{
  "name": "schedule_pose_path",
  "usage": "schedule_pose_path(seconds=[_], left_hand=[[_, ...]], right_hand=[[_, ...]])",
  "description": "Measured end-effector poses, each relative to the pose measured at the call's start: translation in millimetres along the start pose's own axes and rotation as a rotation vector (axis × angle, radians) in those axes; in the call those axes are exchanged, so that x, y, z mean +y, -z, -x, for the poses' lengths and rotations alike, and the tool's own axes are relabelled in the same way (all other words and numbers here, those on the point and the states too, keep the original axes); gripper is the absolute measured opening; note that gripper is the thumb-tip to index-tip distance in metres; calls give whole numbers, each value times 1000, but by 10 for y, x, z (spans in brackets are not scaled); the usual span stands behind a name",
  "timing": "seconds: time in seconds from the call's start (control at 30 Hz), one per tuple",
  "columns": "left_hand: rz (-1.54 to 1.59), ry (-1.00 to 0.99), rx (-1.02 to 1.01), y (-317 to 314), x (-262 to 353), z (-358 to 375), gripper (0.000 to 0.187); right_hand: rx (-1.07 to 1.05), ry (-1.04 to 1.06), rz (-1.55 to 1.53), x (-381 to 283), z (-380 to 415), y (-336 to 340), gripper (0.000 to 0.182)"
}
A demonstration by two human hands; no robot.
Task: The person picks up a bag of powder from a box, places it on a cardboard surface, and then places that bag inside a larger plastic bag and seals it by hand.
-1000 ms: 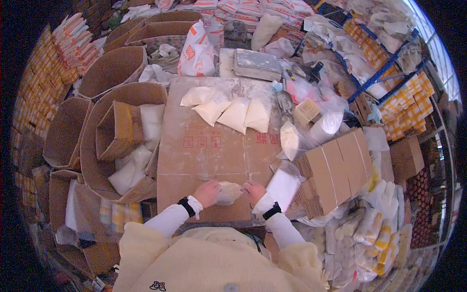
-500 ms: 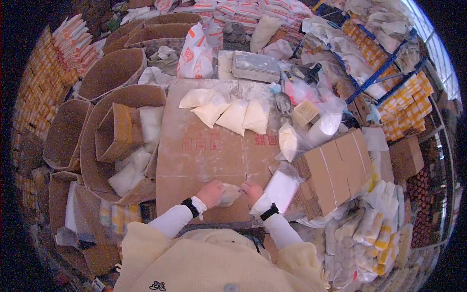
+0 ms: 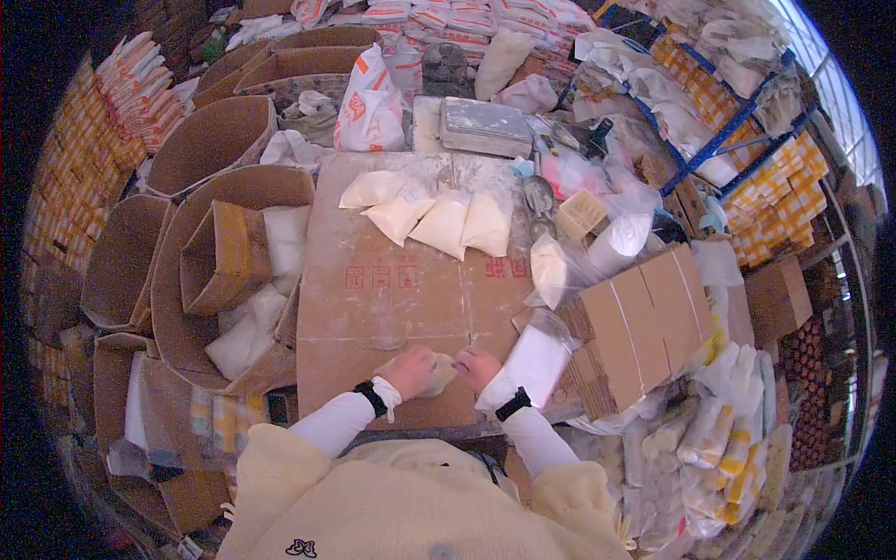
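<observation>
A small clear plastic bag of pale powder (image 3: 436, 376) lies between my hands at the near edge of the cardboard-covered table. My left hand (image 3: 409, 372) is wrapped round its left side. At its right end my right hand (image 3: 477, 370) has its fingers pinched together on the bag's edge. Farther back on the cardboard (image 3: 392, 313) lie several filled powder bags (image 3: 439, 224) in a row. Another filled bag (image 3: 550, 269) rests to their right. Close to my right hand is a stack of flat white plastic bags (image 3: 538, 359).
A metal scale (image 3: 485, 127) stands at the back, with a metal scoop (image 3: 539, 198) in front of it. Bundled flat cardboard (image 3: 644, 322) borders the right side. Open cardboard boxes (image 3: 210, 140) crowd the left. A blue-framed rack (image 3: 737, 159) is at the far right.
My hands have drawn slightly closer together around the small bag, the right one moving a little left. The whole view has shifted slightly; the other bags lie as before.
</observation>
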State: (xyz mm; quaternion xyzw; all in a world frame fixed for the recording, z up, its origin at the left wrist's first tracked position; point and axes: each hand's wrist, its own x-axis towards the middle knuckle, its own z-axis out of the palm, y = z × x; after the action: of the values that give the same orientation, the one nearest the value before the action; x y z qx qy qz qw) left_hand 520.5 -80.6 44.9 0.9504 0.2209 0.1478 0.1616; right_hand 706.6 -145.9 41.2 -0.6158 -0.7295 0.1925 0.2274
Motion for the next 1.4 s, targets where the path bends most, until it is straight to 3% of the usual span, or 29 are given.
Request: schedule_pose_path(seconds=[0.1, 0.4, 0.7, 0.9, 1.3, 1.4], left_hand=[[-62, -92, 56, -91, -60, 1, 11], [85, 38, 52, -244, -32, -61, 12], [24, -51, 80, -274, 17, -145, 12], [248, 106, 29, -119, 147, -202, 17], [302, 182, -20, -259, 108, -204, 22], [278, 247, -140, -147, 106, -170, 20]], right_hand=[[33, 16, 3, 69, 3, -72, 13], [1, 17, 11, 92, 4, -78, 7], [39, 31, -36, 112, 13, -112, 5], [99, -12, -116, -48, 0, -21, 3], [133, -135, -287, -267, -55, 72, 16], [74, -206, -251, -197, -53, 11, 18]])
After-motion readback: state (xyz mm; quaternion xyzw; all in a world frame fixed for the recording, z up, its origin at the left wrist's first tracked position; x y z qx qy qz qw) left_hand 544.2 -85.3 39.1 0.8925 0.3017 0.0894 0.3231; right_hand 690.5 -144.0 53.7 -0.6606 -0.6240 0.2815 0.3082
